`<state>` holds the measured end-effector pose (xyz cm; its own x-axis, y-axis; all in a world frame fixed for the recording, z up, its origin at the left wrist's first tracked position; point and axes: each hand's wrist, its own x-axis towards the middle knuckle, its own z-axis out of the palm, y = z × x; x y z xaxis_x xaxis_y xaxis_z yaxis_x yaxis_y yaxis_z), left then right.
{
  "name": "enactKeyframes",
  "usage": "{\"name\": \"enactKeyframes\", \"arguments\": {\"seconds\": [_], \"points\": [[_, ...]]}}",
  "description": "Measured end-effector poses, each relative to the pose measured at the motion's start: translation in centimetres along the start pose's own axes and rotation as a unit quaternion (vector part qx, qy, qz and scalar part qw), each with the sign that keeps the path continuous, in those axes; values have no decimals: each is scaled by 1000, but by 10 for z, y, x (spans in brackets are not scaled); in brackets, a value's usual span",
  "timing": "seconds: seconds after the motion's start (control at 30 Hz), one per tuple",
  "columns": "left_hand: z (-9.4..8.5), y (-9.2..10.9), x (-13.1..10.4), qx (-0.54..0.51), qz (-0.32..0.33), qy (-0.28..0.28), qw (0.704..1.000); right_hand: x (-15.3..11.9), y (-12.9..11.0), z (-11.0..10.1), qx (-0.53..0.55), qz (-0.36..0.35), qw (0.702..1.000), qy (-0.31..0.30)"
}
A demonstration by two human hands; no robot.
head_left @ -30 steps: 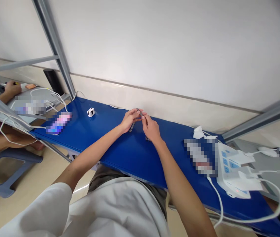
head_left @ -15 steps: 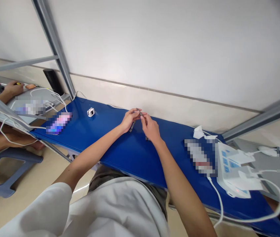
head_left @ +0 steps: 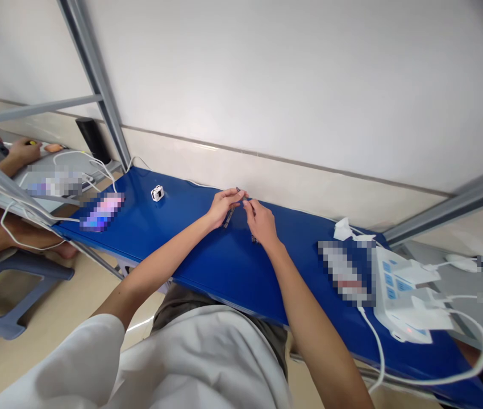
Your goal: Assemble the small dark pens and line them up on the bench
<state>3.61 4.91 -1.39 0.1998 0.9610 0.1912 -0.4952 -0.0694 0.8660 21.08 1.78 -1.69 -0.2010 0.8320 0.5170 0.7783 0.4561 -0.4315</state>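
Over the middle of the blue table (head_left: 207, 255), my left hand (head_left: 223, 207) and my right hand (head_left: 259, 220) meet at the fingertips. Both are closed around a small, thin dark piece (head_left: 238, 190), too small to name; its tip shows above the left fingers. A narrow dark metallic-looking piece (head_left: 228, 218) lies just below my left hand. Another small dark piece (head_left: 254, 240) is partly hidden by my right hand.
A small white device (head_left: 157, 193) and a blurred phone (head_left: 102, 212) are on the left. At right are a blurred phone (head_left: 346, 272), crumpled tissue (head_left: 342, 228) and a white power strip (head_left: 395, 295) with cables. Another person's hand (head_left: 25, 151) is at far left.
My fingertips have shifted slightly around the small piece, and my right fingers sit a little lower. The pieces on the table have not visibly moved.
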Motion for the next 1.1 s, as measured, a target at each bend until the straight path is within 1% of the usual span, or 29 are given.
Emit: {"name": "enactKeyframes", "arguments": {"seconds": [0.1,0.23,0.43,0.67,0.83,1.0,1.1], "points": [[-1,-1,1,7,3,3,1000,0,1,1,2,0,1000,4],[0,-1,0,-17,0,-6,1000,0,2,2,14,16,1000,22],[2,3,-3,-6,-10,2,1000,0,2,3,-6,10,1000,9],[3,1,-1,-39,-2,-10,999,0,3,3,8,20,1000,20],[1,-3,2,-33,0,9,999,0,2,1,5,15,1000,23],[-2,-1,2,-7,4,24,1000,0,0,-1,-9,7,1000,12],[-4,-1,3,-2,11,24,1000,0,0,0,-14,11,1000,10]]}}
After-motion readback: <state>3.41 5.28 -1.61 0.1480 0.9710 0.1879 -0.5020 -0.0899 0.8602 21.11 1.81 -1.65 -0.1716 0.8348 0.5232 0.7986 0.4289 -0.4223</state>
